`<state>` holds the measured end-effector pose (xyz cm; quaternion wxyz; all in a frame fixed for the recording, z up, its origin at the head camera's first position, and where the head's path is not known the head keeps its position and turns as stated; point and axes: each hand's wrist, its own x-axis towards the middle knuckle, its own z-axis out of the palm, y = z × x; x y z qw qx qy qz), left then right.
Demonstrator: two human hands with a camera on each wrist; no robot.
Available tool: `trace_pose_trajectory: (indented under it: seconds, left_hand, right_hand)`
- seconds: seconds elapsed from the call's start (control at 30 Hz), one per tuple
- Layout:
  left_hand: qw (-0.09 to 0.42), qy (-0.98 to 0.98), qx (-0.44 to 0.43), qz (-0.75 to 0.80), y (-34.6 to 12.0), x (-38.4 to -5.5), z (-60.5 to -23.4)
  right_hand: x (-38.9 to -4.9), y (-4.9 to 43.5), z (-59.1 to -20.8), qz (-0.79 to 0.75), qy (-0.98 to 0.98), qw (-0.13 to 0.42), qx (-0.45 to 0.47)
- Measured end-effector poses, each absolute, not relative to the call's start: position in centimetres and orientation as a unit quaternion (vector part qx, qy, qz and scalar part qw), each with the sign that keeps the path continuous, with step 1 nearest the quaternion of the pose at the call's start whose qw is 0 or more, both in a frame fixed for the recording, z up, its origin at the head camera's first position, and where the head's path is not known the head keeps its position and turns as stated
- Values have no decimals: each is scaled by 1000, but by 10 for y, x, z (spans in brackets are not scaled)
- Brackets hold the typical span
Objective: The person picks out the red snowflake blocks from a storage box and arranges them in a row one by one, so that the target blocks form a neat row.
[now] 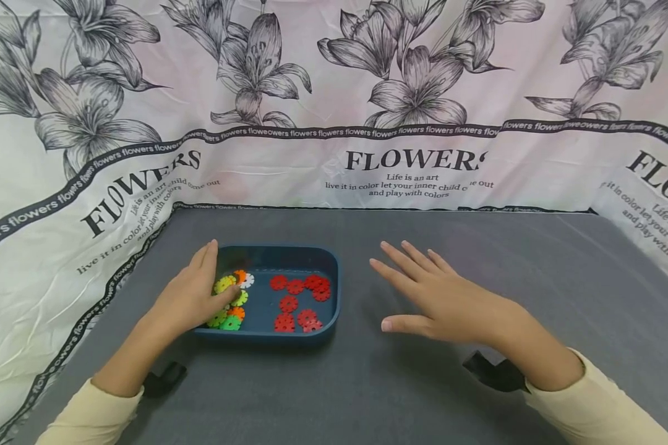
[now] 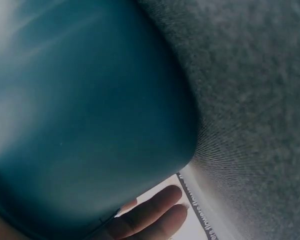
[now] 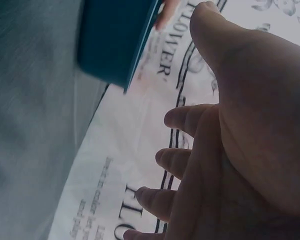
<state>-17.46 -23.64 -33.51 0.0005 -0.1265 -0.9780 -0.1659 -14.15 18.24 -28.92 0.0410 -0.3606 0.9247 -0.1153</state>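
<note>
A dark blue tray (image 1: 256,334) rests on the grey table, its side filling much of the left wrist view. My left hand (image 1: 192,296) grips its left wall, thumb over the rim and inside, the other fingers along the outside. Red flower-shaped discs (image 1: 288,303) lie in the right half of the tray. Near my left thumb are yellow, green, orange and white discs (image 1: 232,322), partly hidden by that hand. To the right of the tray, my right hand (image 1: 445,303) hovers over the table with fingers spread, holding nothing.
The grey tabletop (image 1: 334,395) extends around the tray. Behind and along the sides hangs a white cloth (image 1: 289,167) printed with flowers and lettering. A black strap piece (image 1: 495,372) shows under the right wrist, another black piece (image 1: 166,379) by the left.
</note>
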Motion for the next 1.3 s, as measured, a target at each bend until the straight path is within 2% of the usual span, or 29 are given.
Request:
trace_pose_trajectory:
  seconds: [0.43, 0.6, 0.7, 0.83, 1.07, 1.3]
  left_hand:
    - [12, -980, -118, -157, -234, -174, -342]
    - [17, -982, -110, -152, -236, -172, -342]
    - [24, -983, -109, -148, -236, -173, -341]
    - [30, -983, -109, -143, -235, -173, -340]
    - [32, -983, -113, -142, -233, -173, -339]
    - [27, -983, -109, -143, -235, -173, -338]
  right_hand:
    - [-164, 115, -295, -101, 884, 26, -456]
    - [-173, 76, -307, -126, 865, 72, -481]
    - [-180, 55, -312, -118, 871, 104, -466]
    - [-190, 29, -322, -53, 896, 119, -424]
    - [-190, 7, -338, 65, 902, 101, -415]
    - [-189, 7, -338, 16, 886, 57, -461]
